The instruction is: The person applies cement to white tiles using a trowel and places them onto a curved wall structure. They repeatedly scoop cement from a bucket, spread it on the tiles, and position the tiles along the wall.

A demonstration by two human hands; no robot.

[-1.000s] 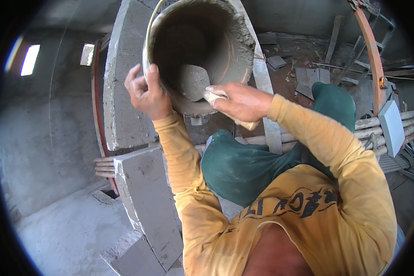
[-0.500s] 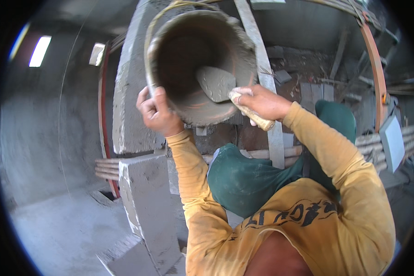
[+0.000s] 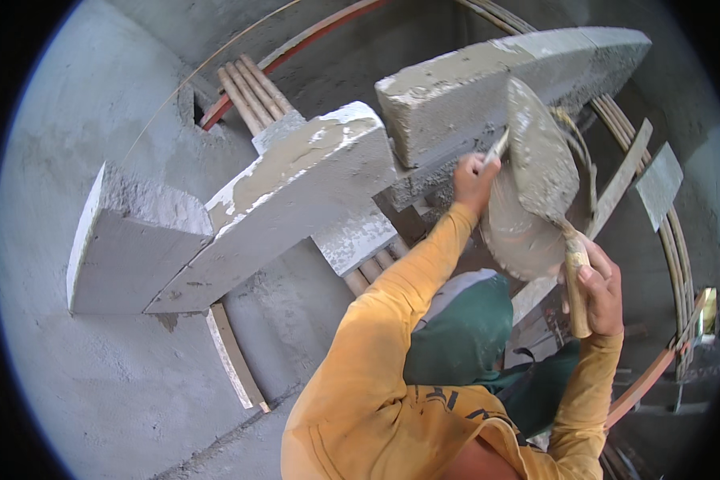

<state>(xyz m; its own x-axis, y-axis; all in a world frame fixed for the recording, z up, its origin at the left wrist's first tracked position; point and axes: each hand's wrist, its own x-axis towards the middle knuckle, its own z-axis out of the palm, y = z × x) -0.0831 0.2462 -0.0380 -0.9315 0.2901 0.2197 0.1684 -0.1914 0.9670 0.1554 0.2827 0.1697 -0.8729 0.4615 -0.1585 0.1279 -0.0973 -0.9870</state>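
My right hand point(image 3: 596, 292) grips the wooden handle of a trowel point(image 3: 542, 152), whose broad blade is raised over the bucket and coated with wet grey mortar. My left hand point(image 3: 476, 180) holds the pale rim of the mortar-crusted bucket point(image 3: 516, 248), which has a rope-like handle and is partly hidden behind the blade. Beside my left arm runs a grey block wall point(image 3: 272, 208) with wet mortar smeared along its top and an angled end block point(image 3: 132, 248). A longer block point(image 3: 456, 104) lies beyond the bucket, across a narrow gap from that wall.
Bamboo poles point(image 3: 248, 88) and a red beam point(image 3: 318, 28) lie behind the blocks. At right are more poles point(image 3: 672, 264), a plank point(image 3: 624, 176), a grey board point(image 3: 656, 182) and a reddish post point(image 3: 632, 388). A short plank point(image 3: 236, 360) lies at lower left.
The view has turned toward the block wall on the left. My right hand has lifted the mortar-covered trowel out of the bucket; my left hand has stayed on the rim.
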